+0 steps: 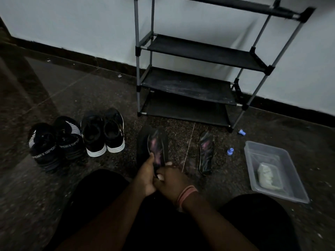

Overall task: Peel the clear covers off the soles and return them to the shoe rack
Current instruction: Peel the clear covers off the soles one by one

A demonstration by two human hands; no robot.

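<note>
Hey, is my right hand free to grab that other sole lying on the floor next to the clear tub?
Probably not yet. The right hand and left hand both grip the held sole. The floor between it and the other sole, left of the tub, looks bare, so once it lets go the way seems free.

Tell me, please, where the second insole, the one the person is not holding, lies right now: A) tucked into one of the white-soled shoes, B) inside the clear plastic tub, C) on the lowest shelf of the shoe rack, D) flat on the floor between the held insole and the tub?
D: the loose insole lies on the floor, right of the held insole and left of the clear tub, in front of the shoe rack.
</note>
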